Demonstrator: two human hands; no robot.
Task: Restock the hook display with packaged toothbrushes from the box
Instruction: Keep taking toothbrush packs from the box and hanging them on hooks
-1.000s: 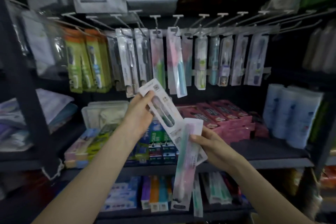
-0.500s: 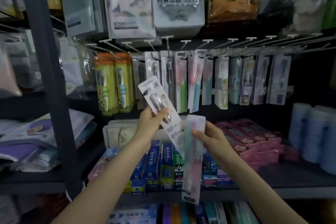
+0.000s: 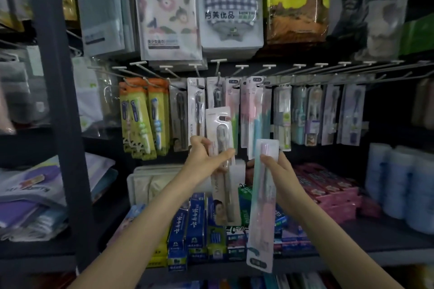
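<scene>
My left hand (image 3: 206, 158) grips a white toothbrush pack (image 3: 220, 138) upright, its hang hole near the top, just below the hanging packs. My right hand (image 3: 278, 169) holds a long pink and green toothbrush pack (image 3: 263, 213) by its upper end, hanging down in front of the shelf. A row of metal hooks (image 3: 270, 70) runs across above, carrying several toothbrush packs (image 3: 249, 105). The box is not in view.
Orange and green toothbrush packs (image 3: 143, 119) hang at the left. Towel packs (image 3: 230, 4) hang above the hooks. Toothpaste boxes (image 3: 195, 225) and pink boxes (image 3: 328, 192) fill the shelf below. A dark upright post (image 3: 61, 101) stands at the left; hooks at the right are bare.
My left hand has raised the white pack and turned it from tilted to upright, closer to the hooks. My right hand has lifted the pink pack. The view has tilted upward.
</scene>
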